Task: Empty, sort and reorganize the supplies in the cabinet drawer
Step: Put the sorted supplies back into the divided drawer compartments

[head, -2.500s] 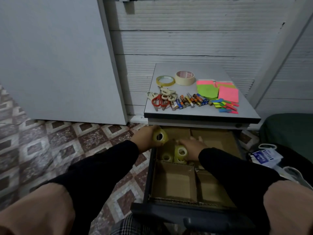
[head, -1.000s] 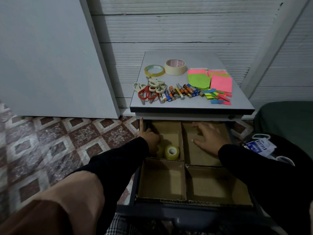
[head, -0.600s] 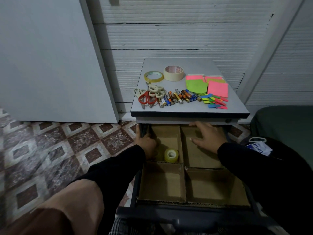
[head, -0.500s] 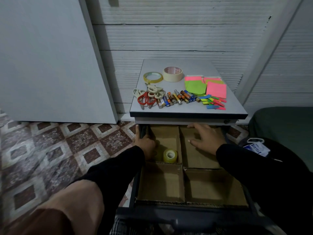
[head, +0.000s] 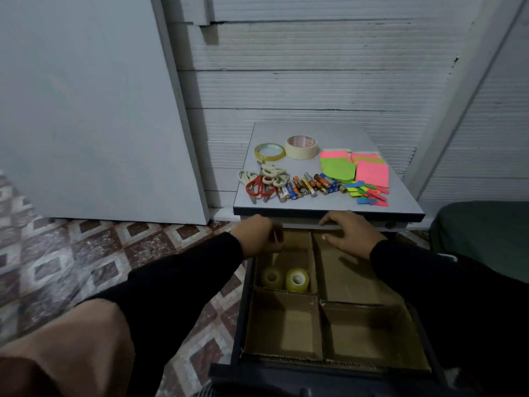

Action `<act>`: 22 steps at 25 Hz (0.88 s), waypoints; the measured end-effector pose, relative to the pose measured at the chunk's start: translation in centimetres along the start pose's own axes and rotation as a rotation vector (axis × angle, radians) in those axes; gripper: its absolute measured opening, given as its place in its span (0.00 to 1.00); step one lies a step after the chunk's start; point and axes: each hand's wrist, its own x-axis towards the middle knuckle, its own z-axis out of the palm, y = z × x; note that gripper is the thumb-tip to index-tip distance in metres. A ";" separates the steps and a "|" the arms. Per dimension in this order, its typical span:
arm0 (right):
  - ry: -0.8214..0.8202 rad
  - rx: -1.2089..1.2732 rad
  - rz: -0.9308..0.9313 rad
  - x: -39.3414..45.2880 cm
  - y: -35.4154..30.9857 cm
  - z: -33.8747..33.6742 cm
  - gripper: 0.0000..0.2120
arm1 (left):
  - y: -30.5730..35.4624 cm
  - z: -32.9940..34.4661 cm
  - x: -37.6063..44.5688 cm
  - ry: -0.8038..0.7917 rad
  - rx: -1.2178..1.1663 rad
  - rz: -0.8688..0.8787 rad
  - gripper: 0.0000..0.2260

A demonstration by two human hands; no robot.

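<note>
The open drawer (head: 240, 333) holds a cardboard divider (head: 315, 267) with several compartments. Two small clear tape rolls (head: 297, 279) lie in the back left compartment. My left hand (head: 259, 234) hovers over that compartment's far end, fingers loosely curled, holding nothing. My right hand (head: 350, 233) lies spread over the back right compartment, fingertips at the cabinet's front edge. On the cabinet top (head: 315, 133) lie two larger tape rolls (head: 301, 147), scissors (head: 262, 183), batteries (head: 310, 187), sticky notes (head: 355, 169) and coloured flags (head: 369, 193).
A white board (head: 94, 104) leans against the wall left of the cabinet. Patterned floor tiles (head: 86, 262) spread to the left. A dark green cushion (head: 483, 236) sits at the right. My knee (head: 65, 348) fills the lower left corner.
My left hand let go of the tape rolls and lifted toward the back of the compartment, uncovering a second roll. My right hand slid from the tape compartment to the back right one.
</note>
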 end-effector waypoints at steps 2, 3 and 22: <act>0.036 0.000 -0.057 1.2 -1.0 -1.8 0.13 | 0.3 -2.6 0.5 0.112 -0.001 0.032 0.10; 0.055 0.001 -0.085 1.9 -1.6 -2.9 0.13 | 0.3 -3.8 1.0 0.168 0.015 0.038 0.10; 0.112 -0.319 -0.118 22.7 -0.1 -7.4 0.21 | -8.0 -10.5 19.3 0.269 0.349 -0.245 0.17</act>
